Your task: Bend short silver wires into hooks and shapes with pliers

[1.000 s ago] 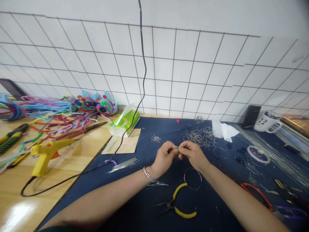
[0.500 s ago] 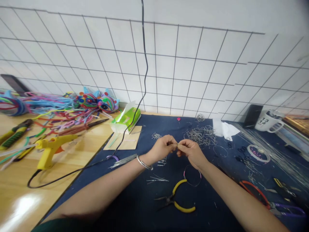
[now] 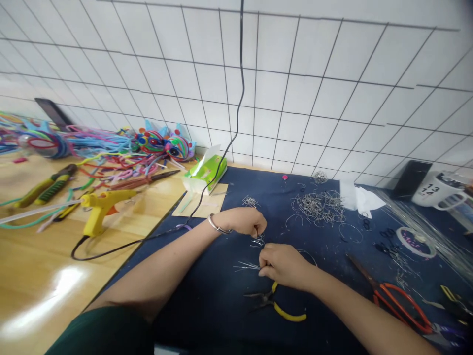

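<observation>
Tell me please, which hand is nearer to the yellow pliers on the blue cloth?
Right. The right hand is just beyond the yellow pliers, close to their far handle; the left hand is farther off, by the small bent wires.

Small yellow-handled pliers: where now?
Head view, lower centre: the pliers lie open on the blue mat, just below the right hand in frame, which hides part of one handle.

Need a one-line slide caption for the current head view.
Left hand near small bent wires, right hand near straight wires, yellow-handled pliers lying on dark blue cloth.
</observation>
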Demonstrator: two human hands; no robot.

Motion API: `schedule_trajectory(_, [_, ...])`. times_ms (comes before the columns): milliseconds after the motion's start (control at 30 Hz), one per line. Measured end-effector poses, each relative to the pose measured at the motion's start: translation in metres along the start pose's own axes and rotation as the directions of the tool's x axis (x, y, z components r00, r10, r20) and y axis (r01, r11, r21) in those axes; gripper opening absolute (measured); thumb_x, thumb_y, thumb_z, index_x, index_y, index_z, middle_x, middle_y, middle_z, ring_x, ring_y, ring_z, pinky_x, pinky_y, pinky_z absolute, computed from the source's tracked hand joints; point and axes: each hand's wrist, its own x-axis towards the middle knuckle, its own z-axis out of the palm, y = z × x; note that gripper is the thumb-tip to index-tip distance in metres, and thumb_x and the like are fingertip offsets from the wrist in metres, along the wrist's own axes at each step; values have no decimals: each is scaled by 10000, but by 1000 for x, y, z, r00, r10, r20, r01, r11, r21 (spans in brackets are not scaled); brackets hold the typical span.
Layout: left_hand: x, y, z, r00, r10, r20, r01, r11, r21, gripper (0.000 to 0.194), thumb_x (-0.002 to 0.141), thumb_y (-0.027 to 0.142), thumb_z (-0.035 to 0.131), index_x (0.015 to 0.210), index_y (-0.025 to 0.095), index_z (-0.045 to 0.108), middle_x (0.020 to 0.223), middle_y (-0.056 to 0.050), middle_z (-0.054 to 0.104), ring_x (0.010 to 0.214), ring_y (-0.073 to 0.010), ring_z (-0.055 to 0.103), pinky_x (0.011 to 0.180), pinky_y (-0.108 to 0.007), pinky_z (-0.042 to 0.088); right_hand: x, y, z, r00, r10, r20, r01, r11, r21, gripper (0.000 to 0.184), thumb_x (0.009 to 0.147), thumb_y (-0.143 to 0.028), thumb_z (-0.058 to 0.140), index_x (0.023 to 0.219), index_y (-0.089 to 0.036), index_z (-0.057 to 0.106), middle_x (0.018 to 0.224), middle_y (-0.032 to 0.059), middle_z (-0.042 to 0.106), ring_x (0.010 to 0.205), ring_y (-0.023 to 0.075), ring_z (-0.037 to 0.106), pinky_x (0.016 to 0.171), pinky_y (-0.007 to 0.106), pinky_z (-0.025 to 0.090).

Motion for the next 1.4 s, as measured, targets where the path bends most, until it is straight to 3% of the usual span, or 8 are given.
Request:
schedule_trajectory(133, [1, -1, 2, 1000, 7, -22, -7, 1000, 15, 184, 542, 59, 592, 580, 232, 644, 603, 34, 614, 566, -127, 508, 563, -224, 318, 1, 2, 0, 999, -41, 27, 42, 999, -34, 102, 775, -285, 547, 737, -191, 555, 780, 0, 560, 700, 117, 507, 604, 220, 317])
schedule_trajectory(400, [-3, 10, -7, 997, 7, -75, -5, 1000, 19, 181, 598, 90, 576, 612, 244, 670, 666, 21, 650, 638, -144, 547, 636, -223, 341, 2, 19, -16, 1000, -7, 2, 7, 992, 123, 91, 791, -229, 522, 718, -177, 532, 740, -5, 571, 666, 103, 505, 601, 206, 337])
schedule_trajectory(600, [-4, 22, -5, 999, -44, 7, 44, 984, -174, 147, 545, 129, 655, 597, 265, 678, 608, 39, 650, 558, -142, 553, 584, -222, 361, 5, 32, -24, 998, 55, -31, -48, 978, 205, 71, 767, -230, 545, 721, -182, 568, 706, -14, 570, 632, 100, 504, 572, 204, 339])
schedule_trajectory(700, [-3, 25, -1, 998, -49, 34, 55, 981, -187, 168, 513, 121, 673, 581, 274, 677, 553, 52, 633, 506, -135, 537, 534, -222, 340, 5, 34, -27, 995, 78, -59, -63, 973, 220, 55, 758, -226, 547, 735, -186, 577, 701, -19, 571, 637, 99, 507, 574, 202, 341])
schedule_trajectory(900, [0, 26, 6, 1000, 26, -8, -26, 997, 77, 183, 604, 114, 598, 642, 273, 680, 606, 38, 644, 523, -131, 522, 516, -239, 287, 5, 41, -28, 977, 137, -165, -107, 978, 181, 60, 763, -232, 533, 748, -194, 577, 691, -24, 579, 627, 98, 509, 575, 208, 342])
schedule_trajectory(1133, [7, 26, 28, 967, 60, -249, 48, 912, 406, 149, 671, 116, 530, 650, 224, 629, 603, -23, 588, 577, -158, 506, 562, -266, 290, 4, 50, -30, 971, 123, -205, -105, 990, 98, 93, 738, -198, 565, 804, -203, 629, 774, 8, 613, 771, 137, 537, 682, 232, 352])
schedule_trajectory(1267, [11, 28, 37, 965, 149, -214, 9, 802, 598, 135, 689, 78, 510, 676, 187, 588, 624, -47, 554, 640, -177, 503, 571, -270, 307, 3, 52, -29, 969, 131, -208, -123, 991, 53, 64, 720, -184, 576, 749, -194, 632, 744, 11, 608, 733, 133, 540, 660, 224, 345])
schedule_trajectory(1400, [13, 33, 41, 973, 164, -165, -4, 722, 692, 114, 713, 80, 509, 705, 175, 572, 652, -43, 550, 655, -176, 504, 577, -276, 337, 4, 54, -26, 964, 158, -211, -157, 987, 25, 56, 714, -187, 568, 691, -179, 618, 693, 13, 595, 669, 129, 537, 605, 220, 328])
